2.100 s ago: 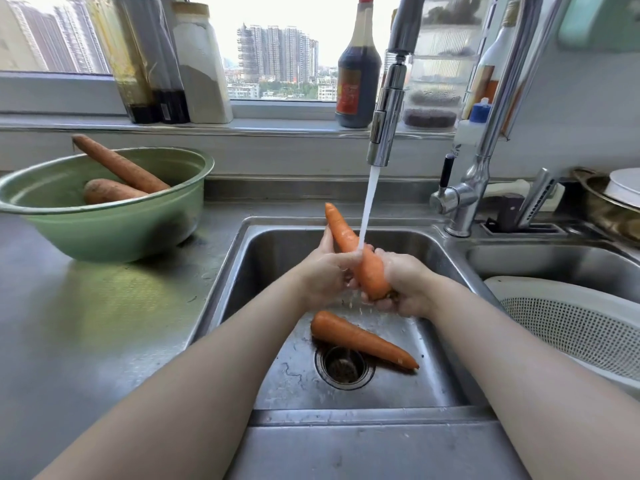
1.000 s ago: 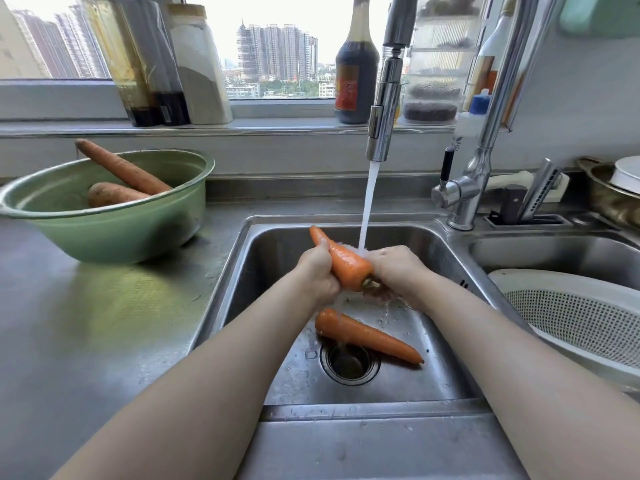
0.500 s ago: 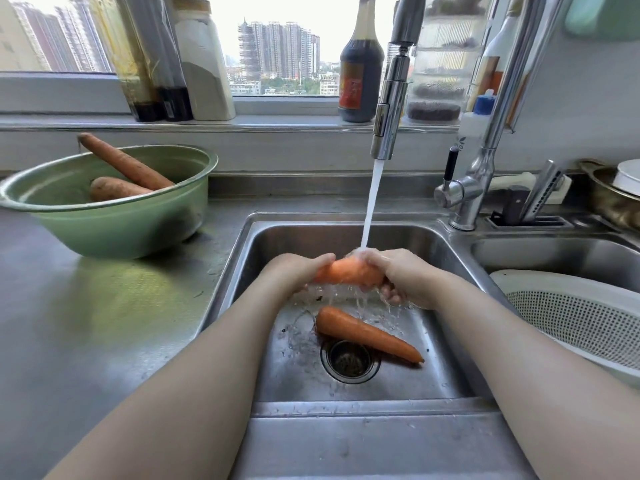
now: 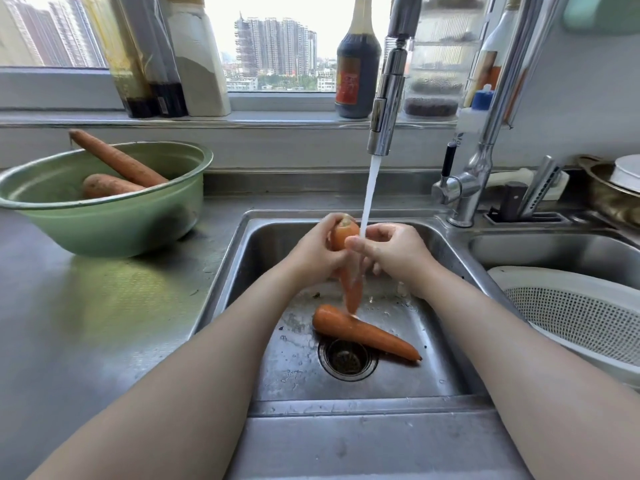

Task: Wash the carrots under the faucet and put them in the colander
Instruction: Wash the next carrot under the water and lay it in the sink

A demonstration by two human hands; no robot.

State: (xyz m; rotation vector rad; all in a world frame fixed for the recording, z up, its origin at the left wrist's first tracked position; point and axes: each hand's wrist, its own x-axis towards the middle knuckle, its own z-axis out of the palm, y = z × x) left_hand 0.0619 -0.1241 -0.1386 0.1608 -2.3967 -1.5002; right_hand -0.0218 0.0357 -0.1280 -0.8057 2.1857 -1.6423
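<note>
Carrot [image 4: 343, 237] turned from level to upright under the faucet [image 4: 382, 133] stream, over the back half of the sink [image 4: 433, 358], with left hand [image 4: 311, 258] and right hand [image 4: 398, 254] both grasping it; rinse unfinished, colander [image 4: 519, 275] next.

A wide window [image 4: 311, 15] runs above the steel counter [image 4: 90, 323], letting in pale daylight over a view of tower blocks [image 4: 277, 43]. Its grey sill [image 4: 277, 121] carries a dark bottle [image 4: 356, 64] and tall containers [image 4: 197, 64]. A pale wall [image 4: 588, 116] closes the right side.
</note>
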